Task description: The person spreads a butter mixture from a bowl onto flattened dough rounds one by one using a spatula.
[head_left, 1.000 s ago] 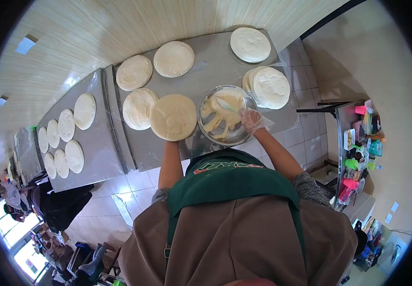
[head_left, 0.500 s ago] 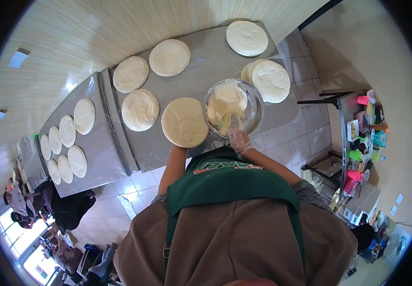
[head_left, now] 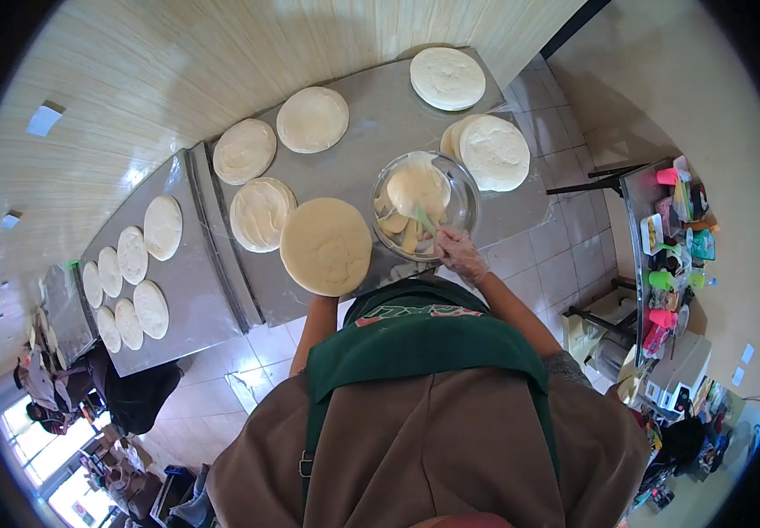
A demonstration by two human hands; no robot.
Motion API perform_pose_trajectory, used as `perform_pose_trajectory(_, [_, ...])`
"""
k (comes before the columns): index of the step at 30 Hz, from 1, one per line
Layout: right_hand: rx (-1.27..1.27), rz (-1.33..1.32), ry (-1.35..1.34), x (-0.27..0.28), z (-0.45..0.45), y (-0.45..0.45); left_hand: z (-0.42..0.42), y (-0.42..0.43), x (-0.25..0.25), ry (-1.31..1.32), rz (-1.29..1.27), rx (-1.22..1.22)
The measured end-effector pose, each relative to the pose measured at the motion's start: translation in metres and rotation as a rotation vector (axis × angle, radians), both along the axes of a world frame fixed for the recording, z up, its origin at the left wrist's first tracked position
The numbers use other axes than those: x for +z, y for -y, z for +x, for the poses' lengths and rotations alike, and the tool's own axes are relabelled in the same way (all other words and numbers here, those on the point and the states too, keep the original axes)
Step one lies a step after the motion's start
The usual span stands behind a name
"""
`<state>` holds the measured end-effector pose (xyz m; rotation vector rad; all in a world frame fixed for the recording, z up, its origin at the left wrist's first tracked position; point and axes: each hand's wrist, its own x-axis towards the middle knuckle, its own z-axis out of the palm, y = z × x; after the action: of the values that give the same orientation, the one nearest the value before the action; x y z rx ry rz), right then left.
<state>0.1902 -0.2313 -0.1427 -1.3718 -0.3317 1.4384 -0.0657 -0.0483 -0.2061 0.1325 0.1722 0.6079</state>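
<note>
A round, flat bread (head_left: 325, 246) with a pale tan top is held above the table's front edge. My left hand (head_left: 323, 302) goes underneath it and supports it; the fingers are hidden by the bread. My right hand (head_left: 461, 253), in a clear plastic glove, is closed around the green handle of a spatula (head_left: 424, 219). The spatula's end dips into pale cream (head_left: 417, 190) inside a large clear bowl (head_left: 468, 207). Thick smears of cream coat the bowl's near left side. Left of the held bread lies a cream-topped round (head_left: 262, 214).
More pale rounds (head_left: 312, 120) lie along the back of the metal table (head_left: 371, 110). Stacked rounds (head_left: 493, 153) stand right of the bowl. Several rounds (head_left: 163, 227) rest on the left table. A cluttered side table (head_left: 639, 229) is at right; people (head_left: 134, 387) are at far left.
The held bread has shifted left and down and looks larger. My right hand has moved right and up the view, with the spatula now in the cream mound. The view has shifted slightly.
</note>
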Motion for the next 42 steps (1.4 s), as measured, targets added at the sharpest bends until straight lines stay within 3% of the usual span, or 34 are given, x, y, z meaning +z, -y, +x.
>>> perform_pose_trajectory(4, [0.072,0.078,0.192,0.036,0.010,0.002,0.059,0.004,0.026,-0.103,0.182,0.035])
perform_pose_trajectory(7, [0.024,0.221,1.146,0.052,-0.008,-0.003,0.118,0.015,0.044,-0.193,0.300,0.058])
perform_pose_trajectory(8, [0.005,0.174,1.247,0.058,-0.019,-0.001,0.135,0.015,0.048,-0.197,0.283,0.065])
perform_pose_trajectory(10, [-0.042,0.076,1.444,0.073,-0.044,0.008,0.159,0.002,0.043,-0.134,0.018,0.056])
perform_pose_trajectory(11, [0.047,0.055,1.370,0.085,-0.044,0.015,0.170,-0.005,0.041,-0.102,-0.112,0.049])
perform_pose_trajectory(13, [0.230,0.008,1.210,0.112,-0.036,0.033,0.171,-0.023,0.025,0.177,-0.060,-0.047])
perform_pose_trajectory(14, [0.180,0.097,1.311,0.110,-0.024,0.034,0.172,-0.029,0.017,0.313,-0.036,-0.097])
perform_pose_trajectory(16, [0.069,0.269,1.493,0.099,0.003,0.024,0.174,-0.029,0.024,0.304,-0.030,-0.101])
perform_pose_trajectory(20, [0.120,-0.094,1.552,0.107,0.010,-0.008,0.181,-0.017,0.089,0.135,-0.072,0.000])
perform_pose_trajectory(22, [0.161,-0.130,1.459,0.120,-0.025,0.004,0.183,-0.034,0.070,0.175,-0.054,0.003])
perform_pose_trajectory(25, [0.134,0.412,1.361,0.143,-0.021,0.004,0.185,-0.048,0.058,0.145,0.065,0.048])
perform_pose_trajectory(28, [0.007,0.191,1.399,0.142,0.013,-0.032,0.184,-0.035,0.072,0.064,0.084,0.101])
perform_pose_trajectory(30, [0.040,0.061,1.468,0.102,0.013,-0.038,0.193,-0.029,0.087,0.051,0.123,0.175])
perform_pose_trajectory(31, [0.054,0.001,1.502,0.110,0.005,-0.049,0.198,-0.032,0.088,0.057,0.178,0.225])
perform_pose_trajectory(32, [0.048,0.196,1.473,0.122,-0.008,-0.042,0.200,-0.035,0.088,0.061,0.229,0.276])
perform_pose_trajectory(35, [0.189,0.293,1.145,0.168,-0.029,-0.029,0.192,-0.053,0.056,-0.002,0.174,0.156])
perform_pose_trajectory(36, [0.136,0.547,1.099,0.155,-0.019,-0.039,0.188,-0.053,0.056,0.053,0.150,0.138])
perform_pose_trajectory(39, [0.216,0.306,0.809,0.164,0.023,-0.064,0.180,-0.049,0.069,0.143,0.178,0.092])
perform_pose_trajectory(41, [0.129,0.325,1.215,0.164,0.036,-0.086,0.173,-0.042,0.089,0.092,0.326,0.075])
perform_pose_trajectory(42, [0.079,0.334,1.415,0.169,0.036,-0.094,0.168,-0.038,0.108,0.092,0.191,0.007])
